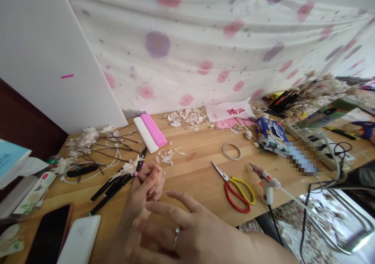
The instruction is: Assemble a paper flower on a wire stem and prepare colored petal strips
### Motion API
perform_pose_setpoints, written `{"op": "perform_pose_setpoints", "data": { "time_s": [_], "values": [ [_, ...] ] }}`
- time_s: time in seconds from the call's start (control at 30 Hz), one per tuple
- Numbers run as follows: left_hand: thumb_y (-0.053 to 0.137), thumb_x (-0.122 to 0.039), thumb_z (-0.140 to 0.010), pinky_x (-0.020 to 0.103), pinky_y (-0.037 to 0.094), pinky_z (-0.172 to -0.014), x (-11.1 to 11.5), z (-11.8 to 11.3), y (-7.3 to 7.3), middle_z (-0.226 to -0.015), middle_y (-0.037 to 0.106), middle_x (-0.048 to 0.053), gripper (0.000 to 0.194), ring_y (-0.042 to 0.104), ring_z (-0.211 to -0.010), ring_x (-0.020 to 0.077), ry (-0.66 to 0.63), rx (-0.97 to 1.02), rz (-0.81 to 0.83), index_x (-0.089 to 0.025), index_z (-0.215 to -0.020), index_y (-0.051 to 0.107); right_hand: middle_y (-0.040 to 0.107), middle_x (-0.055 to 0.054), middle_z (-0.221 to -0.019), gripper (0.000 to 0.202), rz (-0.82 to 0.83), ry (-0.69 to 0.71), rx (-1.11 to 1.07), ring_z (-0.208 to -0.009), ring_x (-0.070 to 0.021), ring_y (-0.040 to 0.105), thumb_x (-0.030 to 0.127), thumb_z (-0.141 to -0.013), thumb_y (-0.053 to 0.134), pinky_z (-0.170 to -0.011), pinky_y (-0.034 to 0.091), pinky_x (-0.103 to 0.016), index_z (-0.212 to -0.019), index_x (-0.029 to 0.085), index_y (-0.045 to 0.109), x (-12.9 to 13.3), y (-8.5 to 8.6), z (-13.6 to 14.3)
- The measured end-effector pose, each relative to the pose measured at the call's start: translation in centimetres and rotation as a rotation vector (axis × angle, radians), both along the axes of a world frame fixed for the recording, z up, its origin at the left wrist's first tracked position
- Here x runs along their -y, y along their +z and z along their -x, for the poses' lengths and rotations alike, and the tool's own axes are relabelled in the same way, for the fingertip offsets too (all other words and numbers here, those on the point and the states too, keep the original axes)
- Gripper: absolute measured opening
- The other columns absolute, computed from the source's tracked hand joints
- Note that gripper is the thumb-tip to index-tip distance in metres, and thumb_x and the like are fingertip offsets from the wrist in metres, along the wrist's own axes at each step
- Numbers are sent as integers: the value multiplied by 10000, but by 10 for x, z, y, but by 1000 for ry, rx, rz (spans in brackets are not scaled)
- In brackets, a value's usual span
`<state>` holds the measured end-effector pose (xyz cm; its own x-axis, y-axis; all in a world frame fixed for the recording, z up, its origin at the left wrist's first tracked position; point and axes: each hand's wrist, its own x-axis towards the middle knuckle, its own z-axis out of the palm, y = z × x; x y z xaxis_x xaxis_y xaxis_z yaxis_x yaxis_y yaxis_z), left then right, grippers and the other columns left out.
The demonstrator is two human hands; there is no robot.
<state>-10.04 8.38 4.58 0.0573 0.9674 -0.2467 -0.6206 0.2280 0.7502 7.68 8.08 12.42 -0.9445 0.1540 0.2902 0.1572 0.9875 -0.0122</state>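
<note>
My left hand [150, 184] has its fingers curled closed, with a pale petalled flower [129, 168] sticking out beside the thumb; a small pink bit shows at the flower's base. Nearer the camera, my right hand [187, 229], wearing a ring, spreads its fingers and holds nothing. Black pens [109, 189] lie on the wooden table [187, 170] just left of my left hand. Loose pale petals [167, 156] are scattered beyond it. Scissors [234, 189] with red and yellow handles rest to the right, beside a glue gun [266, 184].
White and pink rolls [154, 130], a petal pile [190, 117] and a tape ring [231, 151] lie farther back. Flower stems [99, 145], a phone [49, 234] and a white box [79, 238] are left. A blue packet [271, 133] and power strip [313, 139] stand right.
</note>
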Motion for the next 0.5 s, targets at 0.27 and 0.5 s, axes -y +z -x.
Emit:
{"op": "perform_pose_setpoints", "data": {
  "time_s": [0.27,0.5],
  "values": [
    [846,-313,-764,146,96,-388,2,3,7,-582,419,-68,166,132,-460,36,-9,129,-94,-234,-834,717,611,39,-1418,327,21,8,-11,-1338,-216,502,360,-1062,425,-1025,509,-379,-1314,304,626,3,-12,0],
    [867,-391,-728,130,145,-384,-1,-1,3,-465,344,-101,264,117,-428,28,-1,50,-76,-189,-859,761,759,67,-923,224,286,65,27,-926,-134,680,314,-1065,463,-984,509,-320,-1108,224,663,6,-23,-1]
  ]
}}
